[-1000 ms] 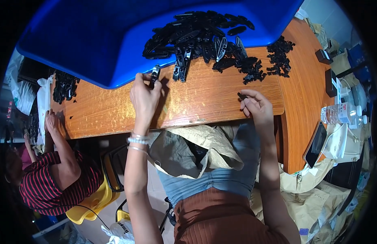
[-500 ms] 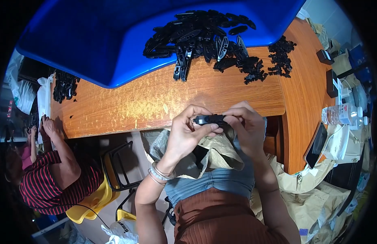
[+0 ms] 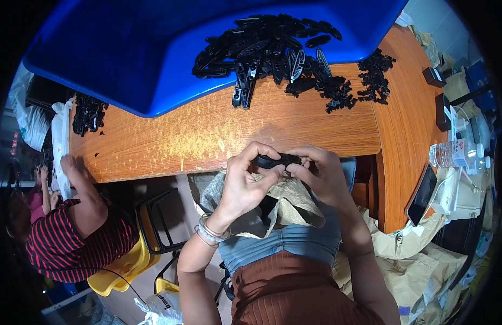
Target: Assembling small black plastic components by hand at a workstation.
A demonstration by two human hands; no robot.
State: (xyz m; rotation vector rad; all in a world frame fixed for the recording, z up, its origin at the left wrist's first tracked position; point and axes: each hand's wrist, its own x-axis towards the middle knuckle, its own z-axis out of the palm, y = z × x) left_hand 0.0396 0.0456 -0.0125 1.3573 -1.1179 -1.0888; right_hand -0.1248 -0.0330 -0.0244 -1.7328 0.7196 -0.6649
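Above my lap, just off the table's front edge, a long black plastic part [image 3: 274,162] is held level between both hands. My left hand [image 3: 246,179] pinches its left end between thumb and fingers. At its right end, the thumb and fingers of my right hand [image 3: 319,172] close on it, partly hiding that end. Whether a second small piece sits there I cannot make out. Beneath my hands an open tan paper sack [image 3: 294,203] rests on my lap. Farther off, similar black oval parts [image 3: 256,49] lie heaped on the lip of a blue bin [image 3: 175,76].
Small black pieces [image 3: 374,76] are piled on the wooden table [image 3: 294,127]. A phone [image 3: 420,195] and a clear bottle [image 3: 451,153] are at the right edge. To the left, a person in a striped shirt [image 3: 80,238] sits on a yellow chair [image 3: 123,268] by more black parts [image 3: 89,115].
My right hand has shifted slightly left and down, its fingers curling closer around the part's right end. The part has turned a little in my hands. The person's hand at left has moved.
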